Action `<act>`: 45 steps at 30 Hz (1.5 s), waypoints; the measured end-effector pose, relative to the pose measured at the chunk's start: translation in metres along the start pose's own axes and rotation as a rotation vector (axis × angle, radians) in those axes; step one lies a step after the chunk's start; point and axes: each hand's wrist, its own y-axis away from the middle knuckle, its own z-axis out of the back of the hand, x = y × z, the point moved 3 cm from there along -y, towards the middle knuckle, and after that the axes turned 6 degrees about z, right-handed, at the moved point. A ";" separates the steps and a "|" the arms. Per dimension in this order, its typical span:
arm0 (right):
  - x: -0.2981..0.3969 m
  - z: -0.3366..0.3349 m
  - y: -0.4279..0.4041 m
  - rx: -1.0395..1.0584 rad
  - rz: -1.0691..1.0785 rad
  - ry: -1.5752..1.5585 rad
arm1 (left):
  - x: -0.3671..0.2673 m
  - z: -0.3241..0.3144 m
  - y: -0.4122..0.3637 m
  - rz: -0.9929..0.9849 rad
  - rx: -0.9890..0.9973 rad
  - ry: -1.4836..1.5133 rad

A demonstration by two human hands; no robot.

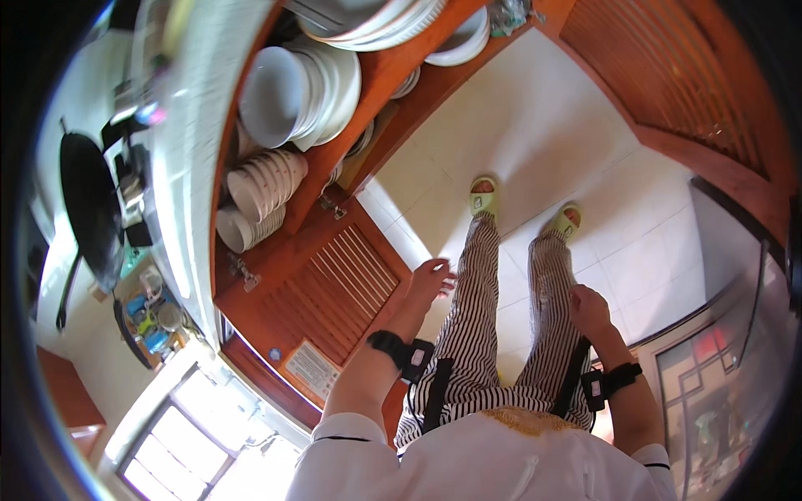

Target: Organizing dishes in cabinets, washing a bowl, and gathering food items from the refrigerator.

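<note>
My left hand point(432, 278) hangs beside my left thigh, fingers loosely curled and a little apart, with nothing in it. My right hand point(589, 308) rests near my other thigh, its back towards the camera; its fingers are mostly hidden, so I cannot tell how far they are closed. To the left, an open wooden cabinet holds nested white bowls point(269, 97), a row of small bowls point(266, 181) lying on their sides and another row of bowls point(250, 228) below them. Stacked white plates point(382, 28) lie at the top of the view.
A louvred cabinet door point(338, 282) stands open left of my legs. Another louvred wooden door point(677, 69) is at the upper right. A dark wok point(93, 206) is at the far left, beyond the pale countertop point(188, 125). A patterned glass door point(720, 388) is at the lower right.
</note>
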 end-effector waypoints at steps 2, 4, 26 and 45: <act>0.021 0.012 0.021 -0.046 -0.030 -0.039 | 0.038 0.033 0.037 0.031 -0.075 0.073; 0.024 0.036 0.046 -0.085 -0.050 -0.070 | 0.065 0.038 0.080 0.040 -0.127 0.169; 0.109 -0.123 0.390 0.015 -0.331 -0.342 | 0.522 0.223 0.421 -0.528 -0.158 0.673; 0.524 -0.445 0.446 0.288 0.519 -0.229 | 1.056 0.307 0.505 -0.413 -0.811 0.875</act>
